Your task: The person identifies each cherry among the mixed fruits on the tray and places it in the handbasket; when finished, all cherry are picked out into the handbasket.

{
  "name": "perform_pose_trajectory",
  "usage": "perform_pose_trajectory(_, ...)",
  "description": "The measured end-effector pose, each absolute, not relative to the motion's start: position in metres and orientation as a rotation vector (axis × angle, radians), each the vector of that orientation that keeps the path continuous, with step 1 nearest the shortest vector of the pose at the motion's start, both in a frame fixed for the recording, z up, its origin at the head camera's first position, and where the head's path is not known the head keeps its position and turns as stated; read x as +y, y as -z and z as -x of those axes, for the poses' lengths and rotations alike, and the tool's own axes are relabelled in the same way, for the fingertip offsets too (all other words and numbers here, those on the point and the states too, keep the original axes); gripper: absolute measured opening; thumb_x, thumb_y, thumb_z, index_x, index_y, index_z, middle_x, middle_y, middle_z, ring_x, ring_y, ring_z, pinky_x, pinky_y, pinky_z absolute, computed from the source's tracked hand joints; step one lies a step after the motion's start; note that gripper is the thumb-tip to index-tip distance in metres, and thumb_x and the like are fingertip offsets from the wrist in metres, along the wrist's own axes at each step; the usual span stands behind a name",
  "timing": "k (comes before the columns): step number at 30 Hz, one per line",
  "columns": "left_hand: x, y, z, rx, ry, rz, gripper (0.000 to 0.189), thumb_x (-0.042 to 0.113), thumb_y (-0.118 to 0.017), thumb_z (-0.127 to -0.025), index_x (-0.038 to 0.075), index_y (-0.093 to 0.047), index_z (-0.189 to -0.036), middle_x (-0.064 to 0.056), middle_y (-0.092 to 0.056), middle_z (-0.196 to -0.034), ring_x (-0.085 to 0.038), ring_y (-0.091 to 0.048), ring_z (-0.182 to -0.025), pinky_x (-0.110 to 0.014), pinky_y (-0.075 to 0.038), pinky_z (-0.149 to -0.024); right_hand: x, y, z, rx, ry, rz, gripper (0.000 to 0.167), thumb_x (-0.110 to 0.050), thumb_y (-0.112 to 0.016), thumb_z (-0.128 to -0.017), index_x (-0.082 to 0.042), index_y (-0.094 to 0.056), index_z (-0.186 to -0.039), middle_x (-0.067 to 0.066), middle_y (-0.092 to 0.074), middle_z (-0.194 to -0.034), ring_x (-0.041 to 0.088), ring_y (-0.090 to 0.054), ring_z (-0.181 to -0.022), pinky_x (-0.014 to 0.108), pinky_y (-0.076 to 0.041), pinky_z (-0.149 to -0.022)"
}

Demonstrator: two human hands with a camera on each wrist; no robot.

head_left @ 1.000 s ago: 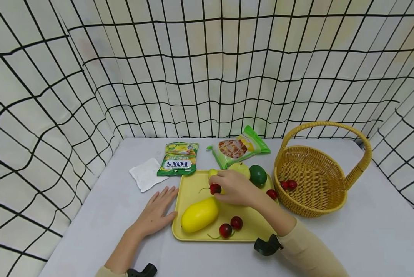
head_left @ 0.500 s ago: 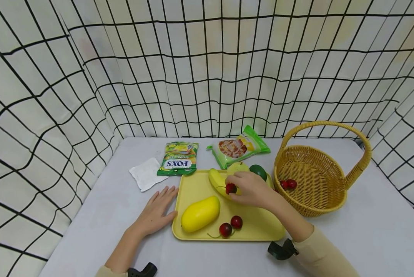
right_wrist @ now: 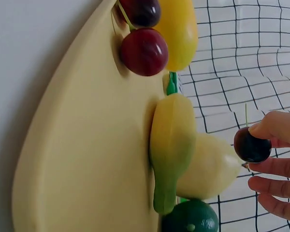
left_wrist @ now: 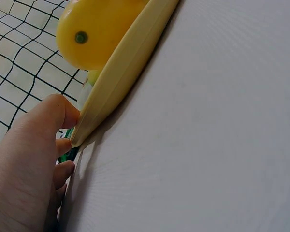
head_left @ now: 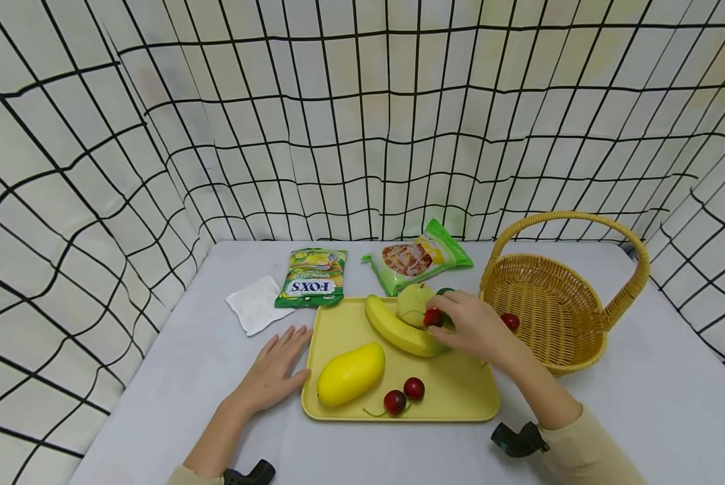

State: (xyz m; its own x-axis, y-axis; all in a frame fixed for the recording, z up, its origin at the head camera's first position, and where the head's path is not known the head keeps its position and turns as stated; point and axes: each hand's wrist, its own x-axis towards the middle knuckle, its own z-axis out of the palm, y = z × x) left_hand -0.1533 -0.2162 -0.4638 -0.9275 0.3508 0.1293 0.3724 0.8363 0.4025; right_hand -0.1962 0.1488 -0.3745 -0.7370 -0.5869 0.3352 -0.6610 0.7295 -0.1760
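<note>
My right hand (head_left: 474, 328) pinches a dark red cherry (head_left: 433, 317) between thumb and fingers, above the tray's right side; the right wrist view shows this cherry (right_wrist: 252, 145) raised off the tray, stem up. Below and beside it lie a banana (head_left: 401, 329), a pale green pear (head_left: 415, 304) and a dark green fruit (right_wrist: 191, 216), mostly hidden by the hand in the head view. My left hand (head_left: 275, 369) rests on the table, fingers extended, its thumb and fingertips at the left rim of the yellow tray (head_left: 453, 397). A yellow mango (head_left: 351, 374) lies nearby.
Two cherries (head_left: 404, 396) lie near the tray's front edge. To the right stands a wicker basket (head_left: 553, 367) with a tall handle and a cherry (head_left: 510, 322) inside. Behind the tray are a FOX'S bag (head_left: 312, 277), a green snack packet (head_left: 419, 259) and a white tissue (head_left: 256, 305).
Holding the cherry, my right hand has moved rightward across the tray, from over the banana to beside the pear. The banana is now uncovered. My left hand has stayed put.
</note>
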Motion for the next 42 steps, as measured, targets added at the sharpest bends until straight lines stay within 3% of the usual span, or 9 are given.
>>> perform_pose_trajectory(11, -0.216, 0.464, 0.154, -2.962, 0.662, 0.583, 0.065, 0.038, -0.055, -0.085, 0.012, -0.035, -0.142, -0.007, -0.032, -0.146, -0.027, -0.020, -0.136, -0.048, -0.008, -0.110, 0.176, 0.376, 0.197, -2.613, -0.453, -0.902, 0.029, -0.023, -0.074, -0.075, -0.014, -0.063, -0.100, -0.001, -0.060, -0.087, 0.016, -0.057, -0.074, 0.028, -0.048, -0.060)
perform_pose_trajectory(20, -0.216, 0.463, 0.153, -2.962, 0.661, 0.581, 0.065, 0.038, -0.055, -0.085, 0.012, -0.035, -0.142, -0.007, -0.032, -0.146, -0.027, -0.020, -0.136, -0.048, -0.008, -0.110, 0.197, 0.375, 0.195, -2.679, -0.509, -0.787, 0.031, -0.020, -0.073, -0.075, -0.013, -0.062, -0.103, 0.005, -0.063, -0.097, 0.019, -0.058, -0.084, 0.035, -0.052, -0.068)
perform_pose_trajectory(42, -0.217, 0.465, 0.154, -2.962, 0.670, 0.590, 0.066, 0.039, -0.054, -0.086, 0.013, -0.033, -0.143, -0.006, -0.031, -0.147, -0.026, -0.019, -0.137, -0.047, -0.008, -0.110, 0.241, 0.385, 0.193, -2.785, -0.551, -0.620, 0.030, -0.019, -0.069, -0.080, -0.011, -0.060, -0.107, 0.005, -0.062, -0.099, 0.022, -0.057, -0.085, 0.040, -0.051, -0.069)
